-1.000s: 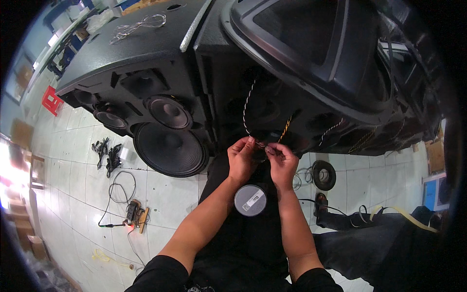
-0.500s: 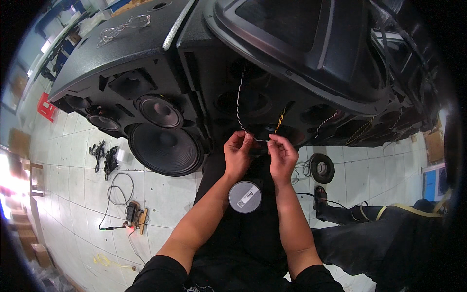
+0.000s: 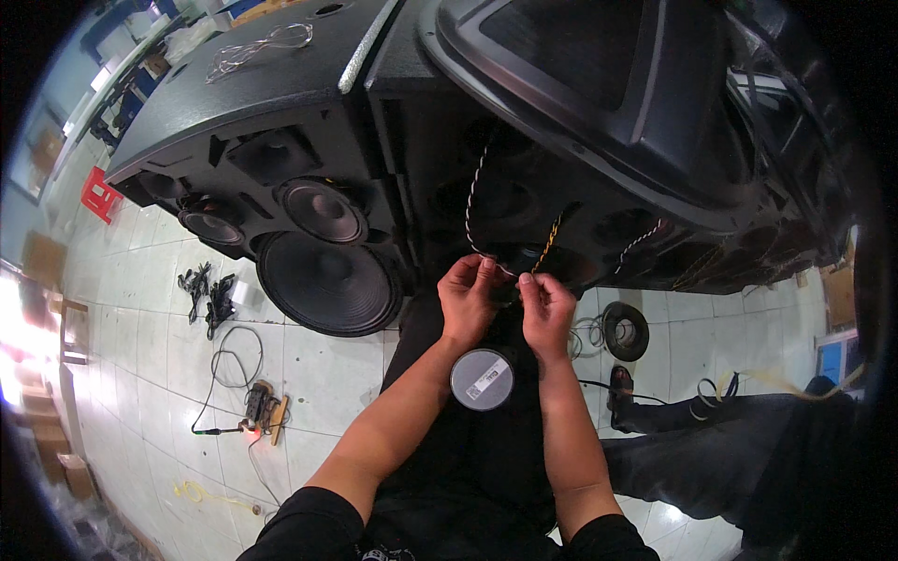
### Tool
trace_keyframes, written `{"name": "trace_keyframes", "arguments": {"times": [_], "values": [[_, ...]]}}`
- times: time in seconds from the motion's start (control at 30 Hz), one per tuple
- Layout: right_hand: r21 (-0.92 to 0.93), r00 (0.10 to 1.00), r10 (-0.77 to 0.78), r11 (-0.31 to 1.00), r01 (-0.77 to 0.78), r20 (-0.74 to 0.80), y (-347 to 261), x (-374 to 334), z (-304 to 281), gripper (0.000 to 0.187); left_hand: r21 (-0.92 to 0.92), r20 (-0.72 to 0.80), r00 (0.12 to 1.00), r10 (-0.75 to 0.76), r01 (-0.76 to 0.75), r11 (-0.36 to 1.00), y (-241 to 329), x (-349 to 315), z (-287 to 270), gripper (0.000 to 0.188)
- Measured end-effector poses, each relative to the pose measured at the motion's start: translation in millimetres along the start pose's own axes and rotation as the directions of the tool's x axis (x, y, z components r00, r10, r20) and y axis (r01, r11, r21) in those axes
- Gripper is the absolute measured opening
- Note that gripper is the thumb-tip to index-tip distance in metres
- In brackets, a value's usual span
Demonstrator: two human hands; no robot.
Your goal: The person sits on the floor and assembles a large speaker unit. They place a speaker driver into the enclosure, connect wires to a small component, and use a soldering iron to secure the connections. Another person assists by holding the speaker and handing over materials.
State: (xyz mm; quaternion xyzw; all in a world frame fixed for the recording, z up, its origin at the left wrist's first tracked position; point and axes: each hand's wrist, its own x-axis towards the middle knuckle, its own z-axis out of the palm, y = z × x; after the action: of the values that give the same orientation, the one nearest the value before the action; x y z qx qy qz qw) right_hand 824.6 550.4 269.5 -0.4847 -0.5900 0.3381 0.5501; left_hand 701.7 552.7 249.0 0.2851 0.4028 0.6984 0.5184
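A twisted black-and-white wire (image 3: 470,208) hangs out of the dark speaker cabinet (image 3: 412,112) in front of me. My left hand (image 3: 468,297) pinches it near its lower end between thumb and fingers. Close by on the right, my right hand (image 3: 547,313) pinches the wire's loose end, a short pinkish-white stretch spanning the gap between both hands. Behind the right hand a yellow-and-black twisted wire (image 3: 550,241) dangles from a cabinet opening. Below my hands, between my forearms, a round speaker driver (image 3: 482,380) lies with its grey, labelled back up.
On the left stands a cabinet with fitted woofer (image 3: 329,283) and a clear wire coil (image 3: 260,51) on top. A power strip (image 3: 260,404) and black cables (image 3: 217,304) lie on the tiled floor. A loose driver (image 3: 625,331) and another person's dark-clothed leg (image 3: 692,467) are at right.
The whole view has shifted slightly, so the cabinets appear farther right. My fingers have adjusted on the wire, the right hand's fingertips a little lower; both still pinch it.
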Motion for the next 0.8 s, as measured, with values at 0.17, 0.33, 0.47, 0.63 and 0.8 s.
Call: {"name": "trace_keyframes", "arguments": {"times": [0.17,0.33,0.47,0.63,0.8], "values": [[-0.131,0.994,-0.101,0.986,0.106,0.045,-3,0,-2,0.015,-0.02,-0.041,0.999,-0.023,0.022,1.0,2,-1,1,0.019],[-0.1,0.983,-0.171,0.979,0.177,0.07,-6,2,1,0.013,-0.027,-0.069,0.998,-0.009,0.007,1.0,1,-1,-2,0.022],[-0.068,0.994,0.066,0.996,-0.06,0.09,-6,3,1,0.028,0.001,-0.065,0.998,0.009,-0.009,1.0,2,-1,1,0.022],[-0.227,0.998,-0.032,0.973,0.042,0.049,-15,4,6,0.042,-0.024,-0.06,0.998,0.012,-0.014,1.0,4,-2,1,0.023],[-0.302,0.983,-0.17,0.935,0.184,0.073,-16,2,6,0.019,-0.013,-0.092,0.993,-0.071,0.07,0.997,12,-5,5,0.022]]}}
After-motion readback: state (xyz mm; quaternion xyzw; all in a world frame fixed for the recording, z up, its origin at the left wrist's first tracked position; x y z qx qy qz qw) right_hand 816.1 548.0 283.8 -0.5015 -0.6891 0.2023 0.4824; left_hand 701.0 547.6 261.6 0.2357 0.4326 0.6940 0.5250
